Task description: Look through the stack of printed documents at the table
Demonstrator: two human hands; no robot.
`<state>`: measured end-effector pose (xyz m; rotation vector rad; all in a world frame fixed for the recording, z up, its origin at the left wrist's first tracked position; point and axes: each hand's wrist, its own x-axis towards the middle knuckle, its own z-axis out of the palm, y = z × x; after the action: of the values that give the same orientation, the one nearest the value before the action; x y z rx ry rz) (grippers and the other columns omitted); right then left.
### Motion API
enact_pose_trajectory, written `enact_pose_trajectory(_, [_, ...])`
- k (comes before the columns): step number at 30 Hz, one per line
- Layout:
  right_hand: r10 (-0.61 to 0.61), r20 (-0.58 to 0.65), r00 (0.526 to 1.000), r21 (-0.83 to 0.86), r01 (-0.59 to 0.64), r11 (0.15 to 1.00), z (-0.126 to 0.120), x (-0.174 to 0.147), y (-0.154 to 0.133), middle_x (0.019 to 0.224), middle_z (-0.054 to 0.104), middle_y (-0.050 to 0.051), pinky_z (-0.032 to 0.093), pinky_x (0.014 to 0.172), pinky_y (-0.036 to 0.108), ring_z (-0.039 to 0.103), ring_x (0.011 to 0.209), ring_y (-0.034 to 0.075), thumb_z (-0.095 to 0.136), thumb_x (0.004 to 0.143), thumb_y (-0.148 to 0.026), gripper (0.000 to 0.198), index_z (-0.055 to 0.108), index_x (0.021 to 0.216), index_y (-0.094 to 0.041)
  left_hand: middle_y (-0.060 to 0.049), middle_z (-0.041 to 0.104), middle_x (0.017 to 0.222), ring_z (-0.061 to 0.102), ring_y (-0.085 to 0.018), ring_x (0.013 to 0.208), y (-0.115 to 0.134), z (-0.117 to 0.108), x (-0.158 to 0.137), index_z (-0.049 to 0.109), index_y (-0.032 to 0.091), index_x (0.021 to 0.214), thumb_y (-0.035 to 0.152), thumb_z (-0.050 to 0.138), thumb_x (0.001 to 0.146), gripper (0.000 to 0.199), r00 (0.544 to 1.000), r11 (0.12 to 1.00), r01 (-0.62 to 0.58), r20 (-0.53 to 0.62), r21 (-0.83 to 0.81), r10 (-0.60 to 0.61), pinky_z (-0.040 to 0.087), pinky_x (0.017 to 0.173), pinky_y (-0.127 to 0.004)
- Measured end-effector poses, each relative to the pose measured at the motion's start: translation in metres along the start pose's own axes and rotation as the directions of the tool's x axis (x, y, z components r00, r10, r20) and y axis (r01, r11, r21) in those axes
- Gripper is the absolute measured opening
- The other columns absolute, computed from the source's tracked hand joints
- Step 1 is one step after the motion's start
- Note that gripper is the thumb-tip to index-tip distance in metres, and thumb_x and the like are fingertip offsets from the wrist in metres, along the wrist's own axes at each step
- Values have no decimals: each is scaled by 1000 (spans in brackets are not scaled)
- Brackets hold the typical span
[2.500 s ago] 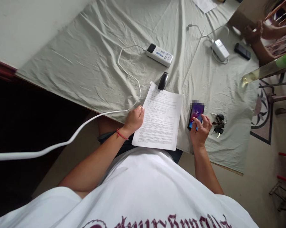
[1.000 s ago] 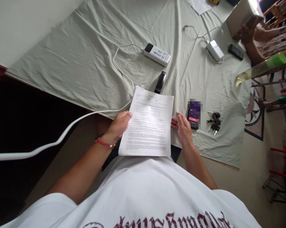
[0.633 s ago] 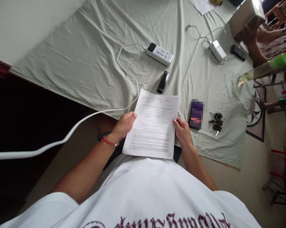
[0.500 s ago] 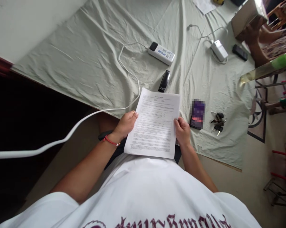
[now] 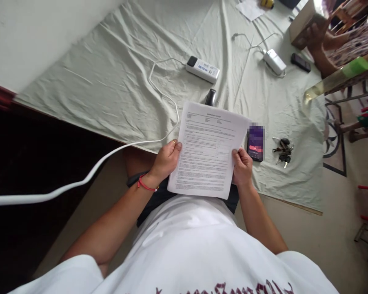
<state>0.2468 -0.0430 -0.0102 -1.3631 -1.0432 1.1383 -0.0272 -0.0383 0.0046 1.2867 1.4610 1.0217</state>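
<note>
Printed paper sheets (image 5: 204, 159) are held up in front of my white shirt, over the near edge of the table. My left hand (image 5: 168, 159) pinches their left edge between thumb and fingers. On the right edge my right hand (image 5: 242, 165) grips the same sheets, thumb on top. Just beyond the top edge lies a black stapler (image 5: 211, 97), its near part hidden by the paper. A phone (image 5: 255, 143) with a blurred screen rests right of the sheets, close to my right hand. Farther right is a bunch of keys (image 5: 283, 151).
A white power strip (image 5: 202, 70) with a cord lies on the cloth-covered table (image 5: 116, 90). Toward the right are a white adapter (image 5: 275, 62), a black handset (image 5: 300, 62) and a green-capped bottle (image 5: 335, 81). Another person's hand (image 5: 314, 36) touches a box (image 5: 304, 22).
Both hands have lifted the sheets closer to me and slightly right. The paper now covers part of the stapler and reaches the phone's edge. The view has shifted a little.
</note>
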Motion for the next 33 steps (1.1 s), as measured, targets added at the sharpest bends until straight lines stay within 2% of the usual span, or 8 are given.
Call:
enact_pose_trajectory(5, [-48, 75, 996, 9, 47, 999, 6, 45, -16, 88, 74, 1, 55, 75, 32, 66, 78, 18, 73, 89, -54, 32, 73, 102, -25, 0, 55, 74, 54, -18, 73, 14, -4, 29, 46, 24, 78, 47, 49, 102, 33, 983, 982, -146, -95, 116, 158, 46, 74, -31])
enact_pose_trajectory(10, [-131, 86, 988, 1, 132, 991, 25, 94, -10, 89, 72, -1, 54, 75, 31, 65, 79, 17, 72, 90, -54, 31, 68, 95, -24, 1, 57, 69, 54, -16, 67, -1, 2, 53, 49, 23, 77, 45, 51, 101, 33, 973, 983, -164, -152, 82, 175, 46, 67, -29])
enact_pose_trajectory(13, [-221, -23, 975, -121, 217, 969, 32, 100, 3, 86, 69, -2, 53, 74, 29, 63, 78, 15, 77, 86, -53, 34, 64, 95, -23, 0, 64, 70, 59, -16, 68, -12, 6, 54, 57, 22, 80, 50, 61, 97, 34, 974, 986, -161, -159, 32, 164, 50, 66, -29])
enact_pose_trajectory(16, [-217, -71, 974, -54, 214, 975, 31, 97, 8, 86, 66, -4, 53, 72, 27, 63, 76, 14, 84, 79, -50, 40, 61, 101, -25, -2, 74, 84, 68, -18, 75, -16, 8, 52, 64, 21, 93, 56, 71, 90, 36, 977, 977, -144, -178, -155, 115, 56, 68, -29])
enact_pose_trajectory(20, [-141, -37, 989, 110, 144, 983, 27, 94, 0, 83, 67, -4, 54, 73, 28, 64, 74, 14, 87, 75, -52, 42, 60, 92, -25, -1, 71, 76, 64, -15, 66, -18, 7, 53, 65, 21, 94, 57, 75, 86, 38, 955, 957, -147, -288, -250, 72, 53, 61, -26])
enact_pose_trajectory(23, [-105, 8, 994, 122, 103, 987, 24, 95, -5, 85, 70, -1, 54, 72, 29, 62, 74, 15, 84, 77, -57, 41, 63, 90, -24, 1, 66, 71, 60, -14, 63, -21, 5, 54, 65, 21, 88, 51, 69, 91, 30, 953, 957, -155, -292, -247, 79, 50, 59, -25])
enact_pose_trajectory(30, [-287, -35, 957, -283, 266, 921, 14, 96, -4, 62, 37, -6, 32, 58, 27, 34, 62, 11, 67, 90, -63, 52, 44, 67, -23, 3, 58, 65, 53, -13, 57, -23, 7, 52, 60, 21, 84, 37, 64, 91, 18, 959, 980, -147, -262, -134, 108, 45, 55, -25])
enact_pose_trajectory(33, [-347, -50, 936, -376, 305, 875, 11, 96, -4, 63, 36, -7, 29, 59, 28, 33, 61, 11, 64, 94, -58, 45, 49, 69, -23, 2, 60, 67, 55, -14, 60, -23, 9, 55, 58, 22, 84, 40, 66, 89, 21, 961, 981, -157, -245, -116, 125, 48, 59, -26])
